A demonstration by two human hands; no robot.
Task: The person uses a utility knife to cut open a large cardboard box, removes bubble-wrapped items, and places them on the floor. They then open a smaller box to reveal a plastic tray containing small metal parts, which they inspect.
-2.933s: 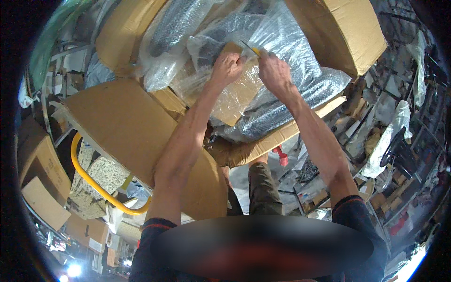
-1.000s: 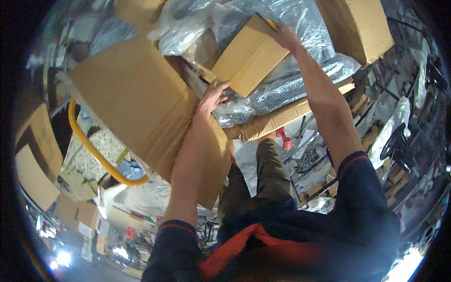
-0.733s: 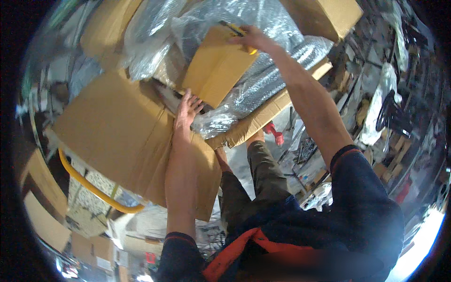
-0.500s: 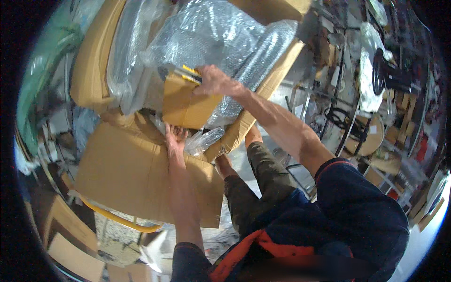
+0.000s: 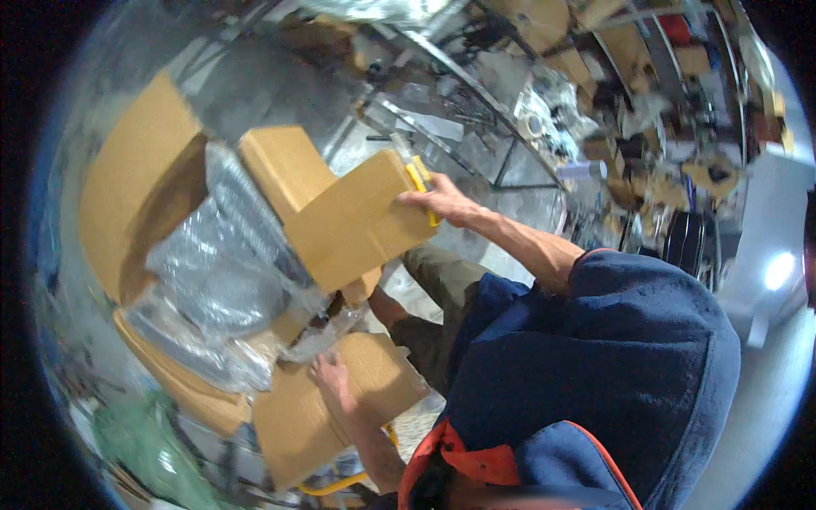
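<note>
My right hand is closed around a yellow utility knife and the edge of a flat cardboard piece. The knife's blade end points up and away from me. That cardboard piece is held up over the right side of a large open carton. My left hand lies with fingers apart on the carton's near flap, close to its inner edge. Inside the carton, clear bubble wrap covers contents I cannot make out. A loose fold of clear plastic sits just beyond my left hand.
The carton's far-left flap stands outward, and another flap sticks out at the back right. A yellow tube shows under the near flap. Green plastic sheeting lies at lower left. Metal frames and cluttered shelves fill the right.
My view has turned to the right. My right hand has lifted the cardboard piece and knife away from the bubble wrap toward the right. My left hand remains at the near flap.
</note>
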